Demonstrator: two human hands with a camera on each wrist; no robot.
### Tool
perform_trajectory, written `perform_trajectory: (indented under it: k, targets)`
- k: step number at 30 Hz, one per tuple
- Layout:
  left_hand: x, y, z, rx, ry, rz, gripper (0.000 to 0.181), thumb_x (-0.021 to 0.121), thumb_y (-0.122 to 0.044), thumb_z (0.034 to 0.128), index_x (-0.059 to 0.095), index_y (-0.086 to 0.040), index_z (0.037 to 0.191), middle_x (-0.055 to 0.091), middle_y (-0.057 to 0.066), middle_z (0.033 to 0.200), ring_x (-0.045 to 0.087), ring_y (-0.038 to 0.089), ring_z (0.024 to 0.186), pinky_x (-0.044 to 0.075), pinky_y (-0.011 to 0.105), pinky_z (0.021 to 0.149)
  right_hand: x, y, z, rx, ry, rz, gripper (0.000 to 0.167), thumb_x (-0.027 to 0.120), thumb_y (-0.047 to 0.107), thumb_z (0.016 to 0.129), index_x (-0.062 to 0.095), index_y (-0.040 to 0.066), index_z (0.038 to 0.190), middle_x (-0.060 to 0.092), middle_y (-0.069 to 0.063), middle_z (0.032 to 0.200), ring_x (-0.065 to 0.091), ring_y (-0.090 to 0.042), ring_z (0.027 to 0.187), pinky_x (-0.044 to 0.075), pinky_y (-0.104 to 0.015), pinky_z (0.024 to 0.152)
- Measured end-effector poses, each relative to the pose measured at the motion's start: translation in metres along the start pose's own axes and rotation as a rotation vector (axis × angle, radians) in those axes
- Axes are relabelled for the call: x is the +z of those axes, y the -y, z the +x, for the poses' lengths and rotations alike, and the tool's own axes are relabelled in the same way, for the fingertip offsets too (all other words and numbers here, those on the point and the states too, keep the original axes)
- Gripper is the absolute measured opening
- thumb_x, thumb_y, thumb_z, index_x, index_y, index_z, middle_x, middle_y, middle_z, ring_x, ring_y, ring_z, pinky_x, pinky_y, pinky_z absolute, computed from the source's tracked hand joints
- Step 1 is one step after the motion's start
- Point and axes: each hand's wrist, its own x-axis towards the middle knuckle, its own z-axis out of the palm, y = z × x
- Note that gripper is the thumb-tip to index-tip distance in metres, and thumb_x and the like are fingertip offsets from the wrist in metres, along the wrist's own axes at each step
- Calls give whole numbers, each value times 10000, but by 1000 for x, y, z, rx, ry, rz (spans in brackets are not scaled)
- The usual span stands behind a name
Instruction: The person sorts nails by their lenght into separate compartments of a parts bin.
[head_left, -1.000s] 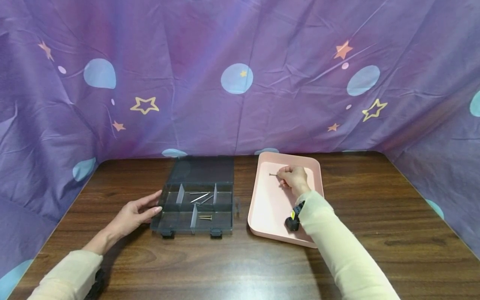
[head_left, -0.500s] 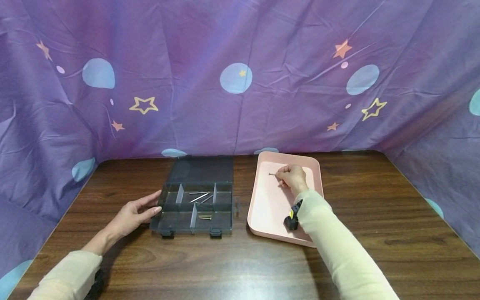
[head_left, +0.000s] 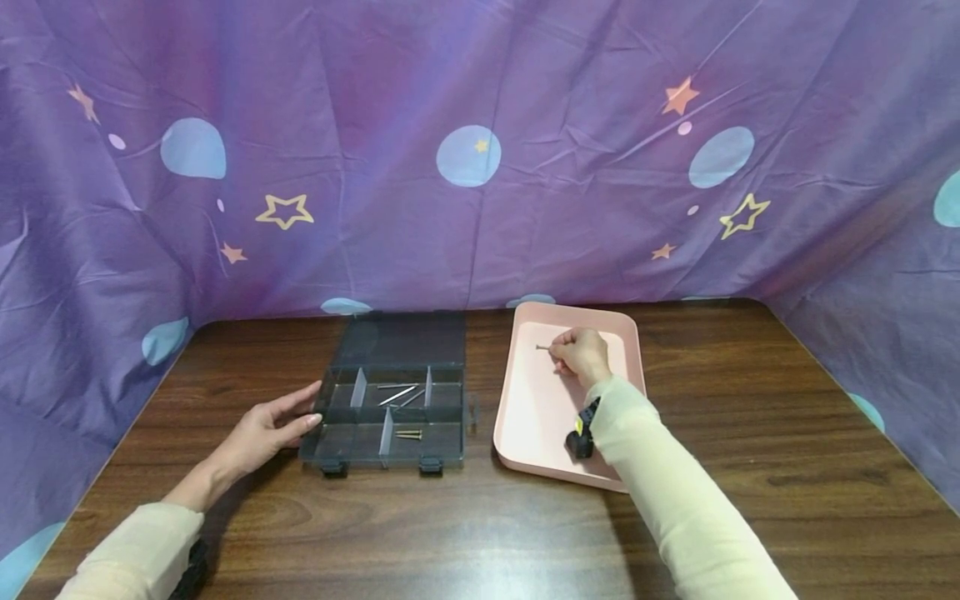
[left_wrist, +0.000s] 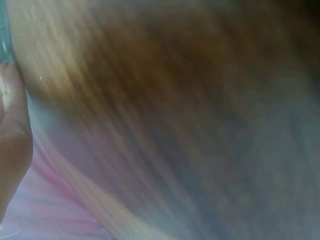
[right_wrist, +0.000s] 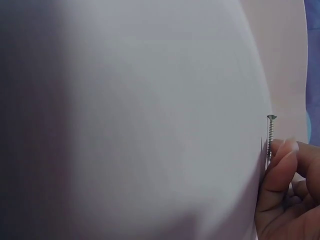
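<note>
My right hand [head_left: 582, 354] is over the far half of the pink tray [head_left: 528, 425], pinching a screw [right_wrist: 271, 131] between thumb and fingertips. In the right wrist view the threaded shank and flared head stick out past the fingertips. My left hand [head_left: 262, 433] touches the left side of a dark see-through compartment box [head_left: 367, 460], its thumb and fingers extended. Silver nails [head_left: 397, 396] lie in the box's back middle compartment. A few brass-coloured screws [head_left: 409, 435] lie in the front right one. The left wrist view is blurred and shows only part of that hand.
Behind the box its lid [head_left: 401, 337] lies folded back. Two latches, one of them the right latch [head_left: 431, 466], sit on the front edge. Beneath everything is a brown wooden table [head_left: 420, 542], backed by a purple star-patterned cloth [head_left: 390, 225].
The whole head view has shifted very slightly. Both hands keep their places, the right still pinching the screw over the tray and the left still at the box.
</note>
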Motion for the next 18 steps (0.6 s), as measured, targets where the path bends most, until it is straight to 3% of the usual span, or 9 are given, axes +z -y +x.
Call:
perform_trajectory:
  k: [4, 18]
  targets:
    - [0, 2, 1, 11, 5, -16, 580, 560, -188, 958, 322, 9, 1449, 442, 313, 1357, 523, -110, 961, 547, 286, 760, 0, 1, -1, -3, -3, -29, 138, 631, -7, 846, 635, -89, 957, 546, 40, 548, 496, -21, 425, 472, -165, 436]
    - [1, 1, 0, 14, -1, -16, 577, 559, -179, 959, 322, 22, 1445, 418, 334, 1363, 521, -124, 944, 544, 271, 751, -1, 2, -3, -22, 2, -105, 82, 623, 1, 829, 660, -67, 855, 523, 47, 462, 493, -31, 406, 444, -153, 420]
